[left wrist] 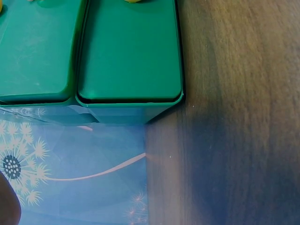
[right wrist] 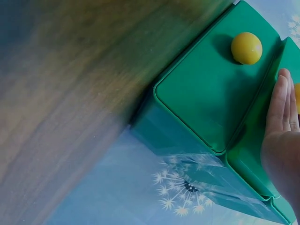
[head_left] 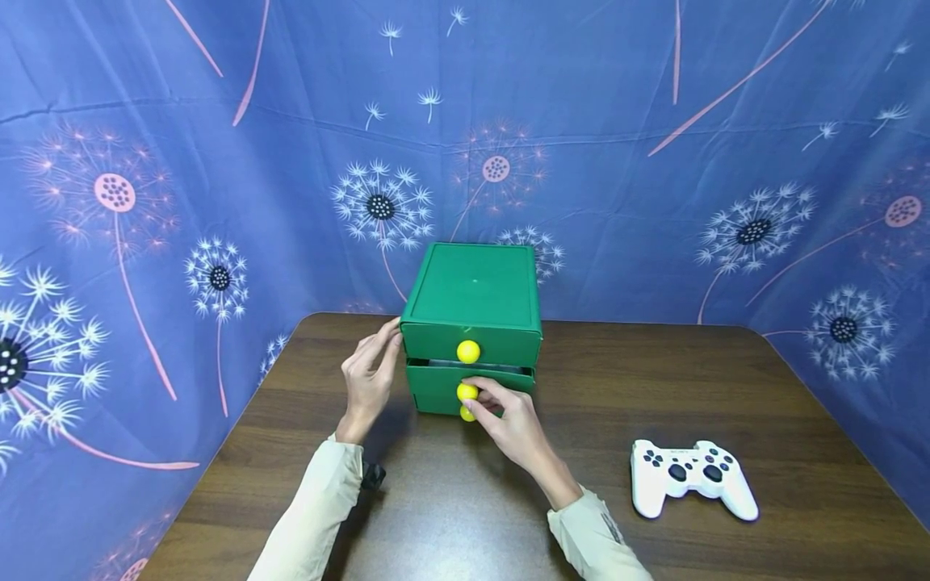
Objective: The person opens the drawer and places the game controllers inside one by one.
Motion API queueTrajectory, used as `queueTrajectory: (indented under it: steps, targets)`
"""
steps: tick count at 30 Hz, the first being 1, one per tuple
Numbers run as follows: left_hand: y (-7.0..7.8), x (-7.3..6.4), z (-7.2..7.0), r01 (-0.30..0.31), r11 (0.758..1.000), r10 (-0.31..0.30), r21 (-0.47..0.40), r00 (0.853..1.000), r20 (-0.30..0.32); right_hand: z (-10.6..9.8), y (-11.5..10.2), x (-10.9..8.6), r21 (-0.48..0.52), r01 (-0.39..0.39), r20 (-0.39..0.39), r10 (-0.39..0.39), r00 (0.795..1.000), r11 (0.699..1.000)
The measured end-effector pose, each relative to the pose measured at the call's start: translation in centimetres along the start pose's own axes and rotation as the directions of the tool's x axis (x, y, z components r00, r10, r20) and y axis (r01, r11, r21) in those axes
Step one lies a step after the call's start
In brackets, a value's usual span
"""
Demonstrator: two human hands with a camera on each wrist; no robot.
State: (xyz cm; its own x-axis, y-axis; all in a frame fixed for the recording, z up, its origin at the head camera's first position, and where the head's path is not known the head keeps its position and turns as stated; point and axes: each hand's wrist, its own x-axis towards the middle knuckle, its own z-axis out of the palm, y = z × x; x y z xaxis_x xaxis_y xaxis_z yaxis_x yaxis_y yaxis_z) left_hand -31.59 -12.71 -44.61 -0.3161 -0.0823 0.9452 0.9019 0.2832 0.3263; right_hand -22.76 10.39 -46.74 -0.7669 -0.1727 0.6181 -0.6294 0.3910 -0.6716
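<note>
A green drawer cabinet [head_left: 475, 286] with round yellow knobs stands at the back of the table. My right hand [head_left: 512, 424] pinches the middle drawer's knob [head_left: 467, 391] between thumb and fingers. That middle drawer [head_left: 436, 389] juts out a little, with a dark gap above its front edge. The top knob [head_left: 468, 351] is untouched, and the bottom knob [right wrist: 246, 48] shows clearly in the right wrist view. My left hand [head_left: 369, 375] touches the cabinet's left side near the top front corner, its fingers fairly straight. What lies inside the drawer is hidden.
A white game controller [head_left: 693, 476] lies on the brown wooden table [head_left: 726, 387], to the right of my right arm. A blue cloth with dandelion prints [head_left: 617, 161] hangs behind the table and along its sides.
</note>
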Motion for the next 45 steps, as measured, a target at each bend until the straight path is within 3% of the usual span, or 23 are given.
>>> queueTrajectory:
  steps: [34, 45]
  targets:
    - [-0.3, -0.1, 0.1, -0.009, 1.000, 0.009, 0.002, 1.000, -0.007, 0.2, 1.0, 0.9, 0.031, -0.030, -0.025, 0.031, 0.999, 0.999]
    - [-0.3, -0.1, 0.0, -0.006, 1.000, 0.006, 0.012, 1.000, -0.002, 0.3, 1.0, 0.7, 0.049, -0.071, -0.035, 0.073, 0.997, 0.996]
